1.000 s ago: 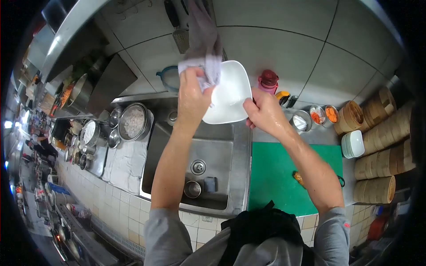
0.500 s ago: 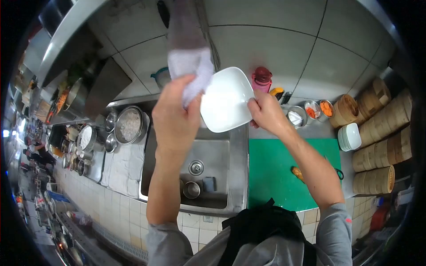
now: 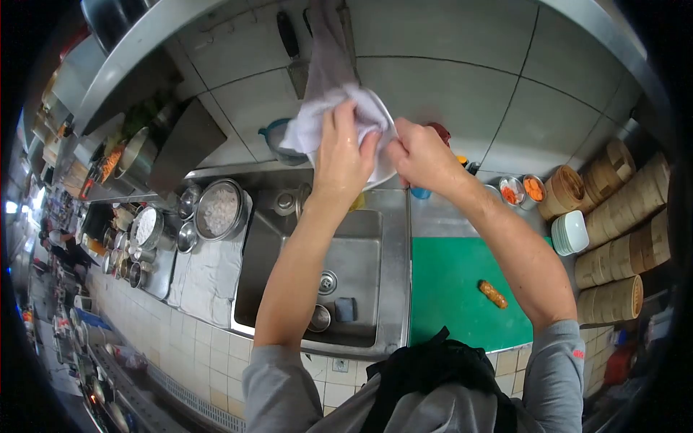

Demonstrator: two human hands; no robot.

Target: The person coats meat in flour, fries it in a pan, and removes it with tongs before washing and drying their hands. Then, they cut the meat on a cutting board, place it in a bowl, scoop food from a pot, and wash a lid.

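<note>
My left hand (image 3: 342, 153) is closed on a white towel (image 3: 310, 124) and presses it into a white square dish (image 3: 385, 167). Much of the dish is hidden behind the towel and that hand. My right hand (image 3: 426, 153) grips the dish by its right edge. Both hands are above the far rim of a steel sink (image 3: 354, 249). The towel's upper part hangs along the tiled wall. To the right, a browned roll of food (image 3: 493, 294) lies on a green cutting board (image 3: 462, 317).
A small metal cup (image 3: 318, 317) and a grey block (image 3: 346, 309) sit in the sink. Bamboo steamers (image 3: 610, 299), stacked white dishes (image 3: 570, 232) and a bowl of orange pieces (image 3: 533, 189) stand right. A pan of white pieces (image 3: 219, 210) is left.
My left hand has brought the towel right and onto the dish, covering much of it. My right hand has shifted slightly left, still holding the dish. More of the food roll shows.
</note>
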